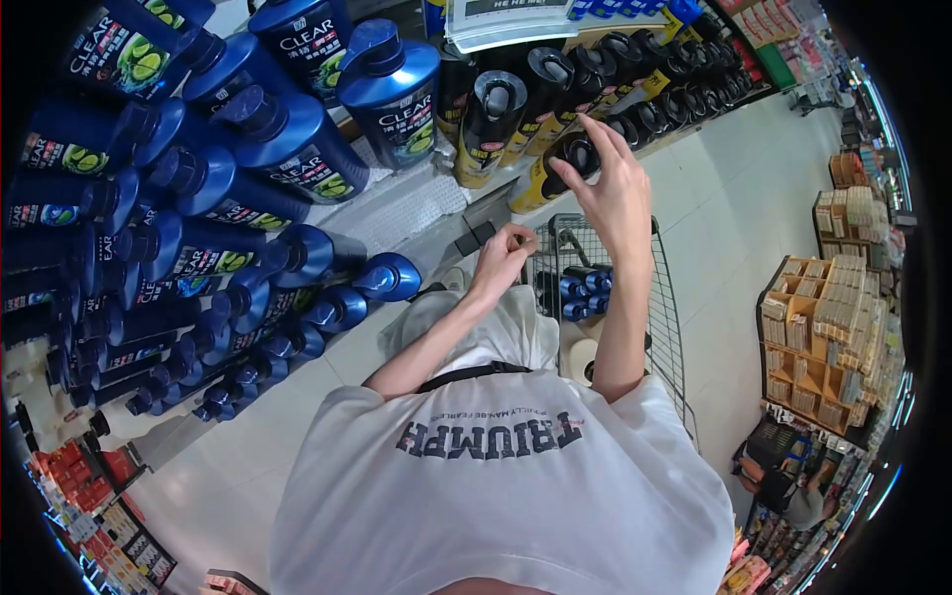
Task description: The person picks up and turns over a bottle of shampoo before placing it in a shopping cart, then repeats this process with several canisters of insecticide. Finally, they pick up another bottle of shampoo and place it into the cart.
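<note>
My right hand [607,178] is raised beside a row of black-capped spray cans, its thumb and fingers apart with nothing between them. Its thumb is nearest a yellow and black can [543,183] at the shelf's front edge. Another such can [488,134] stands upright to the left. Lower down, my left hand [504,256] is at the rim of a wire shopping cart [666,307], its fingers curled; whether it holds anything is too small to tell. Blue bottles [585,288] lie inside the cart. A blue CLEAR pump bottle [395,99] stands left of the cans.
Many blue pump bottles [288,149] fill the shelves at the left. A sign holder [511,20] hangs at the top. Wooden display shelves [818,337] stand across the aisle at the right, with a person [808,508] below them.
</note>
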Action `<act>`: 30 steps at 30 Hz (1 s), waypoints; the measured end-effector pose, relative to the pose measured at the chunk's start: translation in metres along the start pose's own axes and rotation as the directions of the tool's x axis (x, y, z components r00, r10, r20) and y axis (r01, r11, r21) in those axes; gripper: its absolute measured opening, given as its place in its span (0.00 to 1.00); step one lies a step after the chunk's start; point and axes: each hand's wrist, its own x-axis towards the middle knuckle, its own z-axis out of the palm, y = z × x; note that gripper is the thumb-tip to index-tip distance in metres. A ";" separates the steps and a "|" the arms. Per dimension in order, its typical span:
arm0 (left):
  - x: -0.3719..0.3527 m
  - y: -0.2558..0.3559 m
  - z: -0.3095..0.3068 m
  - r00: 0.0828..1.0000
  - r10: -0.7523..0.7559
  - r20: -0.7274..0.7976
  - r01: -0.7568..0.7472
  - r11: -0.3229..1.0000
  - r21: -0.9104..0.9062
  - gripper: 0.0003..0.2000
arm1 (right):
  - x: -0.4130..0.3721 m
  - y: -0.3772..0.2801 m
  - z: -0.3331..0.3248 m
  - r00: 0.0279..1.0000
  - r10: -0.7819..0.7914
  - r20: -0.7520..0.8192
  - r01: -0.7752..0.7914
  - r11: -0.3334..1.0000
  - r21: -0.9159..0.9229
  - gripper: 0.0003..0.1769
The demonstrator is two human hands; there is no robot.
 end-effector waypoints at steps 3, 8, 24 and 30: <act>0.002 -0.003 0.002 0.996 -0.090 0.010 0.090 0.994 -0.067 0.12 | -0.008 0.004 0.013 0.999 0.022 0.042 -0.018 0.997 -0.080 0.36; 0.013 -0.018 0.000 0.981 -0.186 -0.055 0.165 0.950 -0.267 0.15 | -0.029 0.002 0.008 0.997 -0.014 0.082 0.018 0.998 -0.055 0.37; -0.035 0.013 0.057 0.638 0.002 0.770 0.581 0.654 -0.483 0.41 | -0.077 0.002 -0.127 0.842 0.289 -0.456 -0.146 0.935 0.323 0.34; -0.070 -0.039 0.064 0.488 0.100 0.867 0.657 0.612 -0.440 0.45 | -0.107 0.037 -0.149 0.830 0.506 -0.236 -0.437 0.851 0.289 0.26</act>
